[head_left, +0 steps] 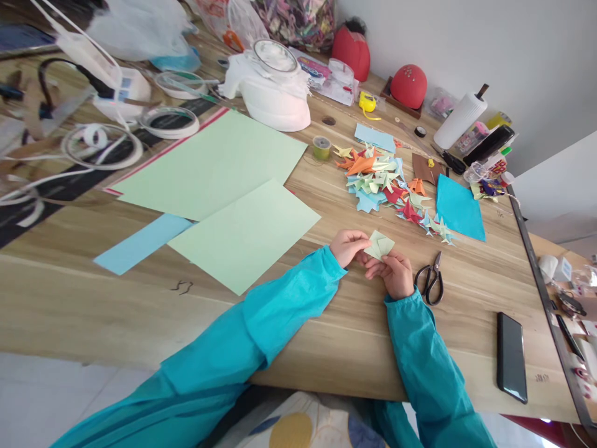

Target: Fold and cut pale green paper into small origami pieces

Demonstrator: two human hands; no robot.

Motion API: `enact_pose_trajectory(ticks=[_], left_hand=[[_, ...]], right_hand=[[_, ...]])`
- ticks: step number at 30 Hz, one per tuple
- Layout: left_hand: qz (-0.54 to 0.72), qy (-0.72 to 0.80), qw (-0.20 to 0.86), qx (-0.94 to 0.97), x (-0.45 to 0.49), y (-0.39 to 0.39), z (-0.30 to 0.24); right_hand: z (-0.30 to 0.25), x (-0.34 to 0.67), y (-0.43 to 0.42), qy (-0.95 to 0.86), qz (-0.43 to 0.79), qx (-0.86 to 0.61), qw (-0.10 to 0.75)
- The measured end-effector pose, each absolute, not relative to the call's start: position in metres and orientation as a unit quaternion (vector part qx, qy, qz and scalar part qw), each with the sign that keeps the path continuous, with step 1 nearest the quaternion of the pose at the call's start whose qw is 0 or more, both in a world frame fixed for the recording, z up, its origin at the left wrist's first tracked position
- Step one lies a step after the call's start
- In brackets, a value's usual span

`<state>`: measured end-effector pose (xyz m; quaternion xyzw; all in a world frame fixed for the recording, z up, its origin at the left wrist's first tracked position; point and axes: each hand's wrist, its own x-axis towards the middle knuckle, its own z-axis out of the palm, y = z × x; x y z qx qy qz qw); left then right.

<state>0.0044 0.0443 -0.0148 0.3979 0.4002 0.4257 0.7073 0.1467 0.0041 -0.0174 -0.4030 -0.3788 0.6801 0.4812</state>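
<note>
Between my two hands is a small folded piece of pale green paper point(380, 246), held just above the wooden table. My left hand point(349, 247) pinches its left edge. My right hand point(396, 274) grips the lower right side, thumb on top and fingers beneath. Fold lines and a flap show on the paper's face. Black-handled scissors point(430, 283) lie right beside my right hand. Beyond my hands sits a pile of folded paper cranes point(373, 180) in orange, green, blue and red. Large pale green sheets point(247, 236) lie to the left of my left hand.
A blue paper strip point(140, 244) lies partly under the sheets. A turquoise square point(461, 207) is right of the cranes, and a phone point(511, 358) lies near the right edge. A spool point(321, 148), a yellow tape measure point(367, 101) and a white roll point(461, 120) stand farther back. Cables clutter the left.
</note>
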Motion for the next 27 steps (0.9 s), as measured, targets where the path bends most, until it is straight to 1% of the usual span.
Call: enact_pose_trajectory(ticks=[6, 10, 21, 27], left_hand=[[0.444, 0.385, 0.678, 0.441, 0.007, 0.042, -0.016], [0.463, 0.387, 0.649, 0.464, 0.009, 0.042, -0.018], [0.392, 0.388, 0.659, 0.511, 0.003, 0.043, -0.014], [0.383, 0.396, 0.670, 0.498, 0.002, 0.042, -0.014]], right_hand=[[-0.018, 0.148, 0.004, -0.379, 0.679, -0.405, 0.480], [-0.022, 0.148, 0.002, -0.403, 0.677, -0.410, 0.460], [-0.028, 0.150, 0.000, -0.447, 0.665, -0.427, 0.420], [-0.029, 0.151, 0.000, -0.448, 0.665, -0.420, 0.425]])
